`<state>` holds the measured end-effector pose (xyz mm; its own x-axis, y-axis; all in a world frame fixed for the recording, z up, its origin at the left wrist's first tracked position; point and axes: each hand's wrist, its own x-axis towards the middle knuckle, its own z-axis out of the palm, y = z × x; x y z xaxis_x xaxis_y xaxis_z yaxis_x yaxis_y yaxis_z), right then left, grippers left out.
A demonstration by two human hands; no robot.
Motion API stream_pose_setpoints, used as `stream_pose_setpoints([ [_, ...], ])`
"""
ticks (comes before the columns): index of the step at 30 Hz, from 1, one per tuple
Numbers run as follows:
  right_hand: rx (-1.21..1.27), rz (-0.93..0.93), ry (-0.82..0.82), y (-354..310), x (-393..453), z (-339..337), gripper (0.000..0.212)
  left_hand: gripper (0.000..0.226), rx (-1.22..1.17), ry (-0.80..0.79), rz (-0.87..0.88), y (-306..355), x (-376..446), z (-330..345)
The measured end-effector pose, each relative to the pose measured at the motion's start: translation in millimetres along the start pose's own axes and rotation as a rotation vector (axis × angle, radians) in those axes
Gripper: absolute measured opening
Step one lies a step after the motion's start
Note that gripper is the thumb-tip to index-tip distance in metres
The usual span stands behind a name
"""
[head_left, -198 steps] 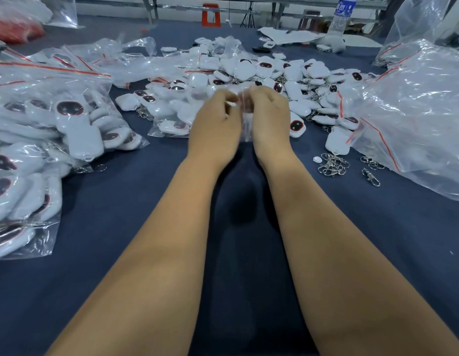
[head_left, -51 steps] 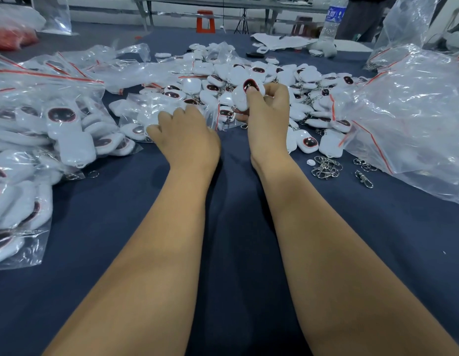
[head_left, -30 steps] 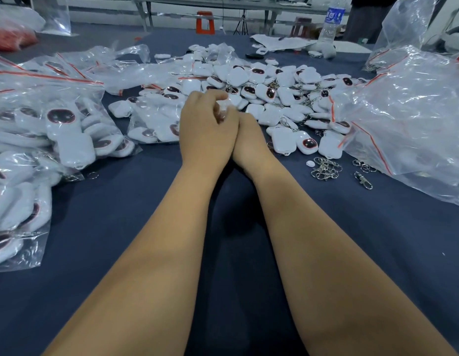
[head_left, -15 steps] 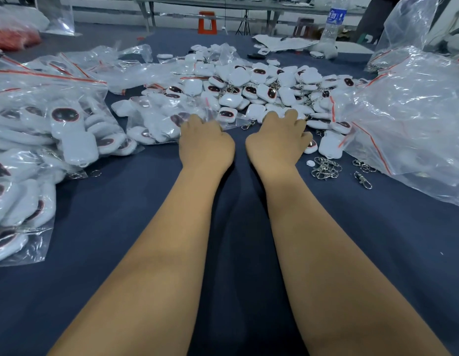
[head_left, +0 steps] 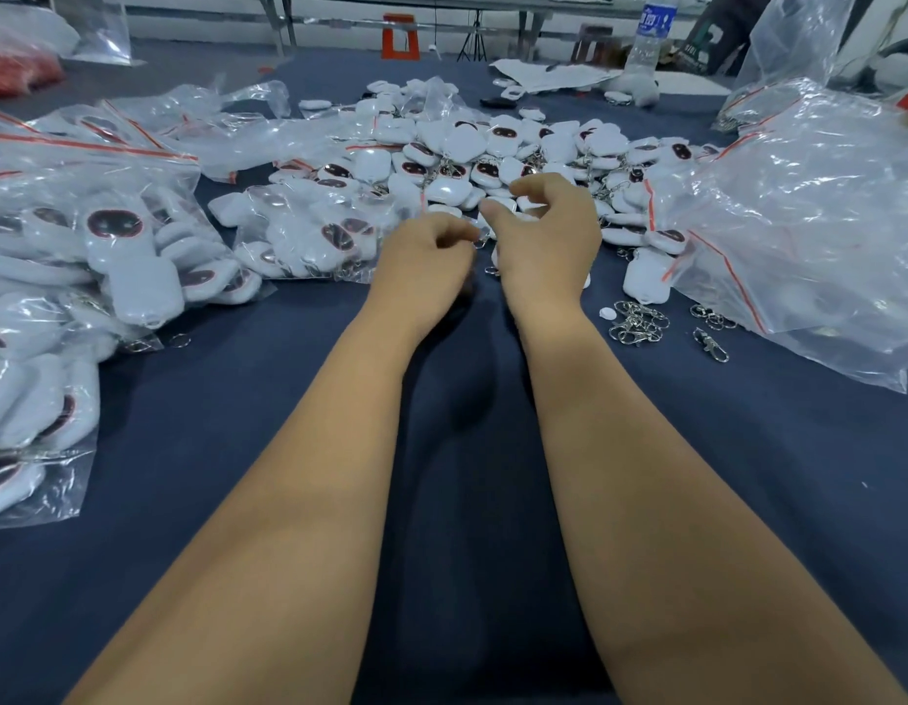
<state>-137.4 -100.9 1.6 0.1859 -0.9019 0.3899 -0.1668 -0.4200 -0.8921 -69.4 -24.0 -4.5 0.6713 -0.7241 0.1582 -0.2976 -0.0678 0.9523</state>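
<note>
Both hands at the near edge of the stock. My left hand (head_left: 426, 264) and my right hand (head_left: 546, 236) hover side by side, close but not touching.

The loose heap of white rounded-square plastic key fobs (head_left: 457, 145) begins just beyond my fingertips and spreads away from both hands. Each fob is glossy and pillow-edged. Many show a dark oval face with a red rim, and thin metal chains run between them.

Left hand: fingers curled inward, tips turned toward the right hand. I cannot tell whether they pinch anything. Right hand: thumb and forefinger loosely hooked and apart, with nothing between them. One white fob shows just below that thumb, partly hidden by the hand.

Just beside my left hand lies a small clear crinkled plastic zip bag (head_left: 309, 236) with a red seal strip, packed with fobs. Farther left is a larger clear plastic bag of fobs (head_left: 85, 256). Well to the right of my right hand slumps a big limp clear plastic bag (head_left: 797, 221). A cluster of silver metal swivel clasps (head_left: 637, 323) sits near my right wrist.

The dark blue matte cloth tabletop (head_left: 467, 475) shows between and beneath my forearms, running back toward me. The bags bound it on the left, the clasps and the limp bag on the right.
</note>
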Motion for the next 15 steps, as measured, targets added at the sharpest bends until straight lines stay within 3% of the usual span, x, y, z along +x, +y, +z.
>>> stream_pose_setpoints([
  [2, 0.129, 0.071, 0.012, -2, 0, 1, 0.017, 0.022, 0.149, -0.106, 0.052, 0, -2, -1],
  [5, 0.356, 0.181, -0.026, -5, -1, 2, 0.013, 0.014, 0.179, -0.171, 0.087, 3, -6, -1],
  [10, 0.471, 0.266, -0.155, -9, -4, 6, 0.029, 0.016, 0.035, -0.03, 0.029, 2, -3, -4],
  [15, 0.604, 0.295, -0.291, -10, -7, 9, 0.02, 0.021, -0.178, 0.081, -0.036, -5, 3, -6],
])
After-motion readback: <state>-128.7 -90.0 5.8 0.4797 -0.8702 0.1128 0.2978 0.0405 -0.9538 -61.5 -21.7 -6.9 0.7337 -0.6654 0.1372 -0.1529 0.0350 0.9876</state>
